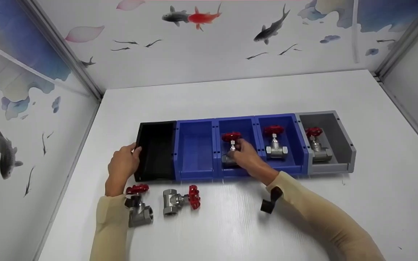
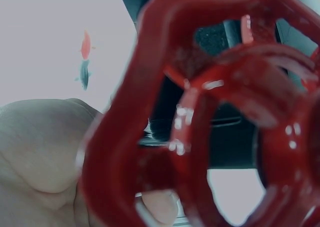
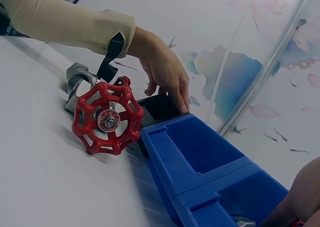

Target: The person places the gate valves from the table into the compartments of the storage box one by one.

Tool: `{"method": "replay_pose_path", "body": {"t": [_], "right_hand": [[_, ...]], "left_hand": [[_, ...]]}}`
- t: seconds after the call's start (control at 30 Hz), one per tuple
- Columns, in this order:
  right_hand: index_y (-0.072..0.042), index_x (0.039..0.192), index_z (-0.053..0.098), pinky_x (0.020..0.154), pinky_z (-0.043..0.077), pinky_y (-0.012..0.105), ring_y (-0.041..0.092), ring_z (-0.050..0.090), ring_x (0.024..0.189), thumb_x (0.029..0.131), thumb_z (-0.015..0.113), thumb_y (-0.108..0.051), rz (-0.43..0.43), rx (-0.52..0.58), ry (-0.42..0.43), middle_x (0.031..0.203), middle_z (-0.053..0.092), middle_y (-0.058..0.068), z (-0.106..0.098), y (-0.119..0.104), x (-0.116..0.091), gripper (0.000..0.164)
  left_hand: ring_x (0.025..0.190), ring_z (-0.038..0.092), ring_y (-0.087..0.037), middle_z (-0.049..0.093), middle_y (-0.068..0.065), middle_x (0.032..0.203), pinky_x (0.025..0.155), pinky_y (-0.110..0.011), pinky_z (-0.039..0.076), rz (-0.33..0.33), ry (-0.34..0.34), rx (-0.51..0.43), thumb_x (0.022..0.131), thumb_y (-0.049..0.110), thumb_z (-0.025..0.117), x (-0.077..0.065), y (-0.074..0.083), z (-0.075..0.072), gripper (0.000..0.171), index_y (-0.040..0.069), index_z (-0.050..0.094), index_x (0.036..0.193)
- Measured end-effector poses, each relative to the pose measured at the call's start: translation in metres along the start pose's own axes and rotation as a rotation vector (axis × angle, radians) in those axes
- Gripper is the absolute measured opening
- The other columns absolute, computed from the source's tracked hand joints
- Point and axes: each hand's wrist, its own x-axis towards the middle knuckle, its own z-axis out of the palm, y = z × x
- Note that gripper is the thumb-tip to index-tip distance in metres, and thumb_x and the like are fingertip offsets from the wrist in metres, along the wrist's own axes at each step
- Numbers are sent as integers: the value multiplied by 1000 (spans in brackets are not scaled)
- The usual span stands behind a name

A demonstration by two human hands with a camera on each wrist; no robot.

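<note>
My left hand (image 1: 123, 163) holds the left wall of a black bin (image 1: 157, 170), at the left end of a joined row. My right hand (image 1: 249, 157) reaches into the middle blue bin (image 1: 236, 122) and grips a metal gate valve (image 1: 233, 145) below its red handwheel. The fingers partly hide the valve's body. Another gate valve (image 1: 276, 148) stands in the blue bin to the right, and one (image 1: 318, 148) in the grey bin (image 1: 350, 159). Close before the left wrist camera looms a red handwheel (image 2: 185, 112), blurred.
Two gate valves lie in front of the row: one (image 1: 142, 214) beside my left wrist, one (image 1: 176, 201) on its side with its handwheel (image 1: 194, 197) to the right. The left blue bin (image 1: 195, 145) shows a bare floor. Printed walls enclose the white table (image 1: 230, 224).
</note>
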Motion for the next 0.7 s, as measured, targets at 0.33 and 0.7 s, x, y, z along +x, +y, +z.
{"method": "replay_pose_path", "body": {"t": [0.33, 0.7], "right_hand": [[6, 152, 23, 105, 44, 43, 30, 57, 115, 91, 57, 2, -8, 22, 2, 139, 50, 23, 2, 0, 2, 70], [2, 156, 15, 113, 35, 46, 32, 52, 125, 93, 58, -2, 8, -2, -17, 147, 44, 23, -1, -2, 0, 76]], "left_hand": [[108, 63, -44, 54, -29, 137, 80, -55, 51, -8, -3, -4, 107, 31, 42, 1, -1, 1, 49, 3, 46, 147], [104, 64, -43, 52, -30, 138, 77, -53, 51, -13, 3, 4, 107, 31, 41, 2, -1, 1, 49, 3, 45, 147]]}}
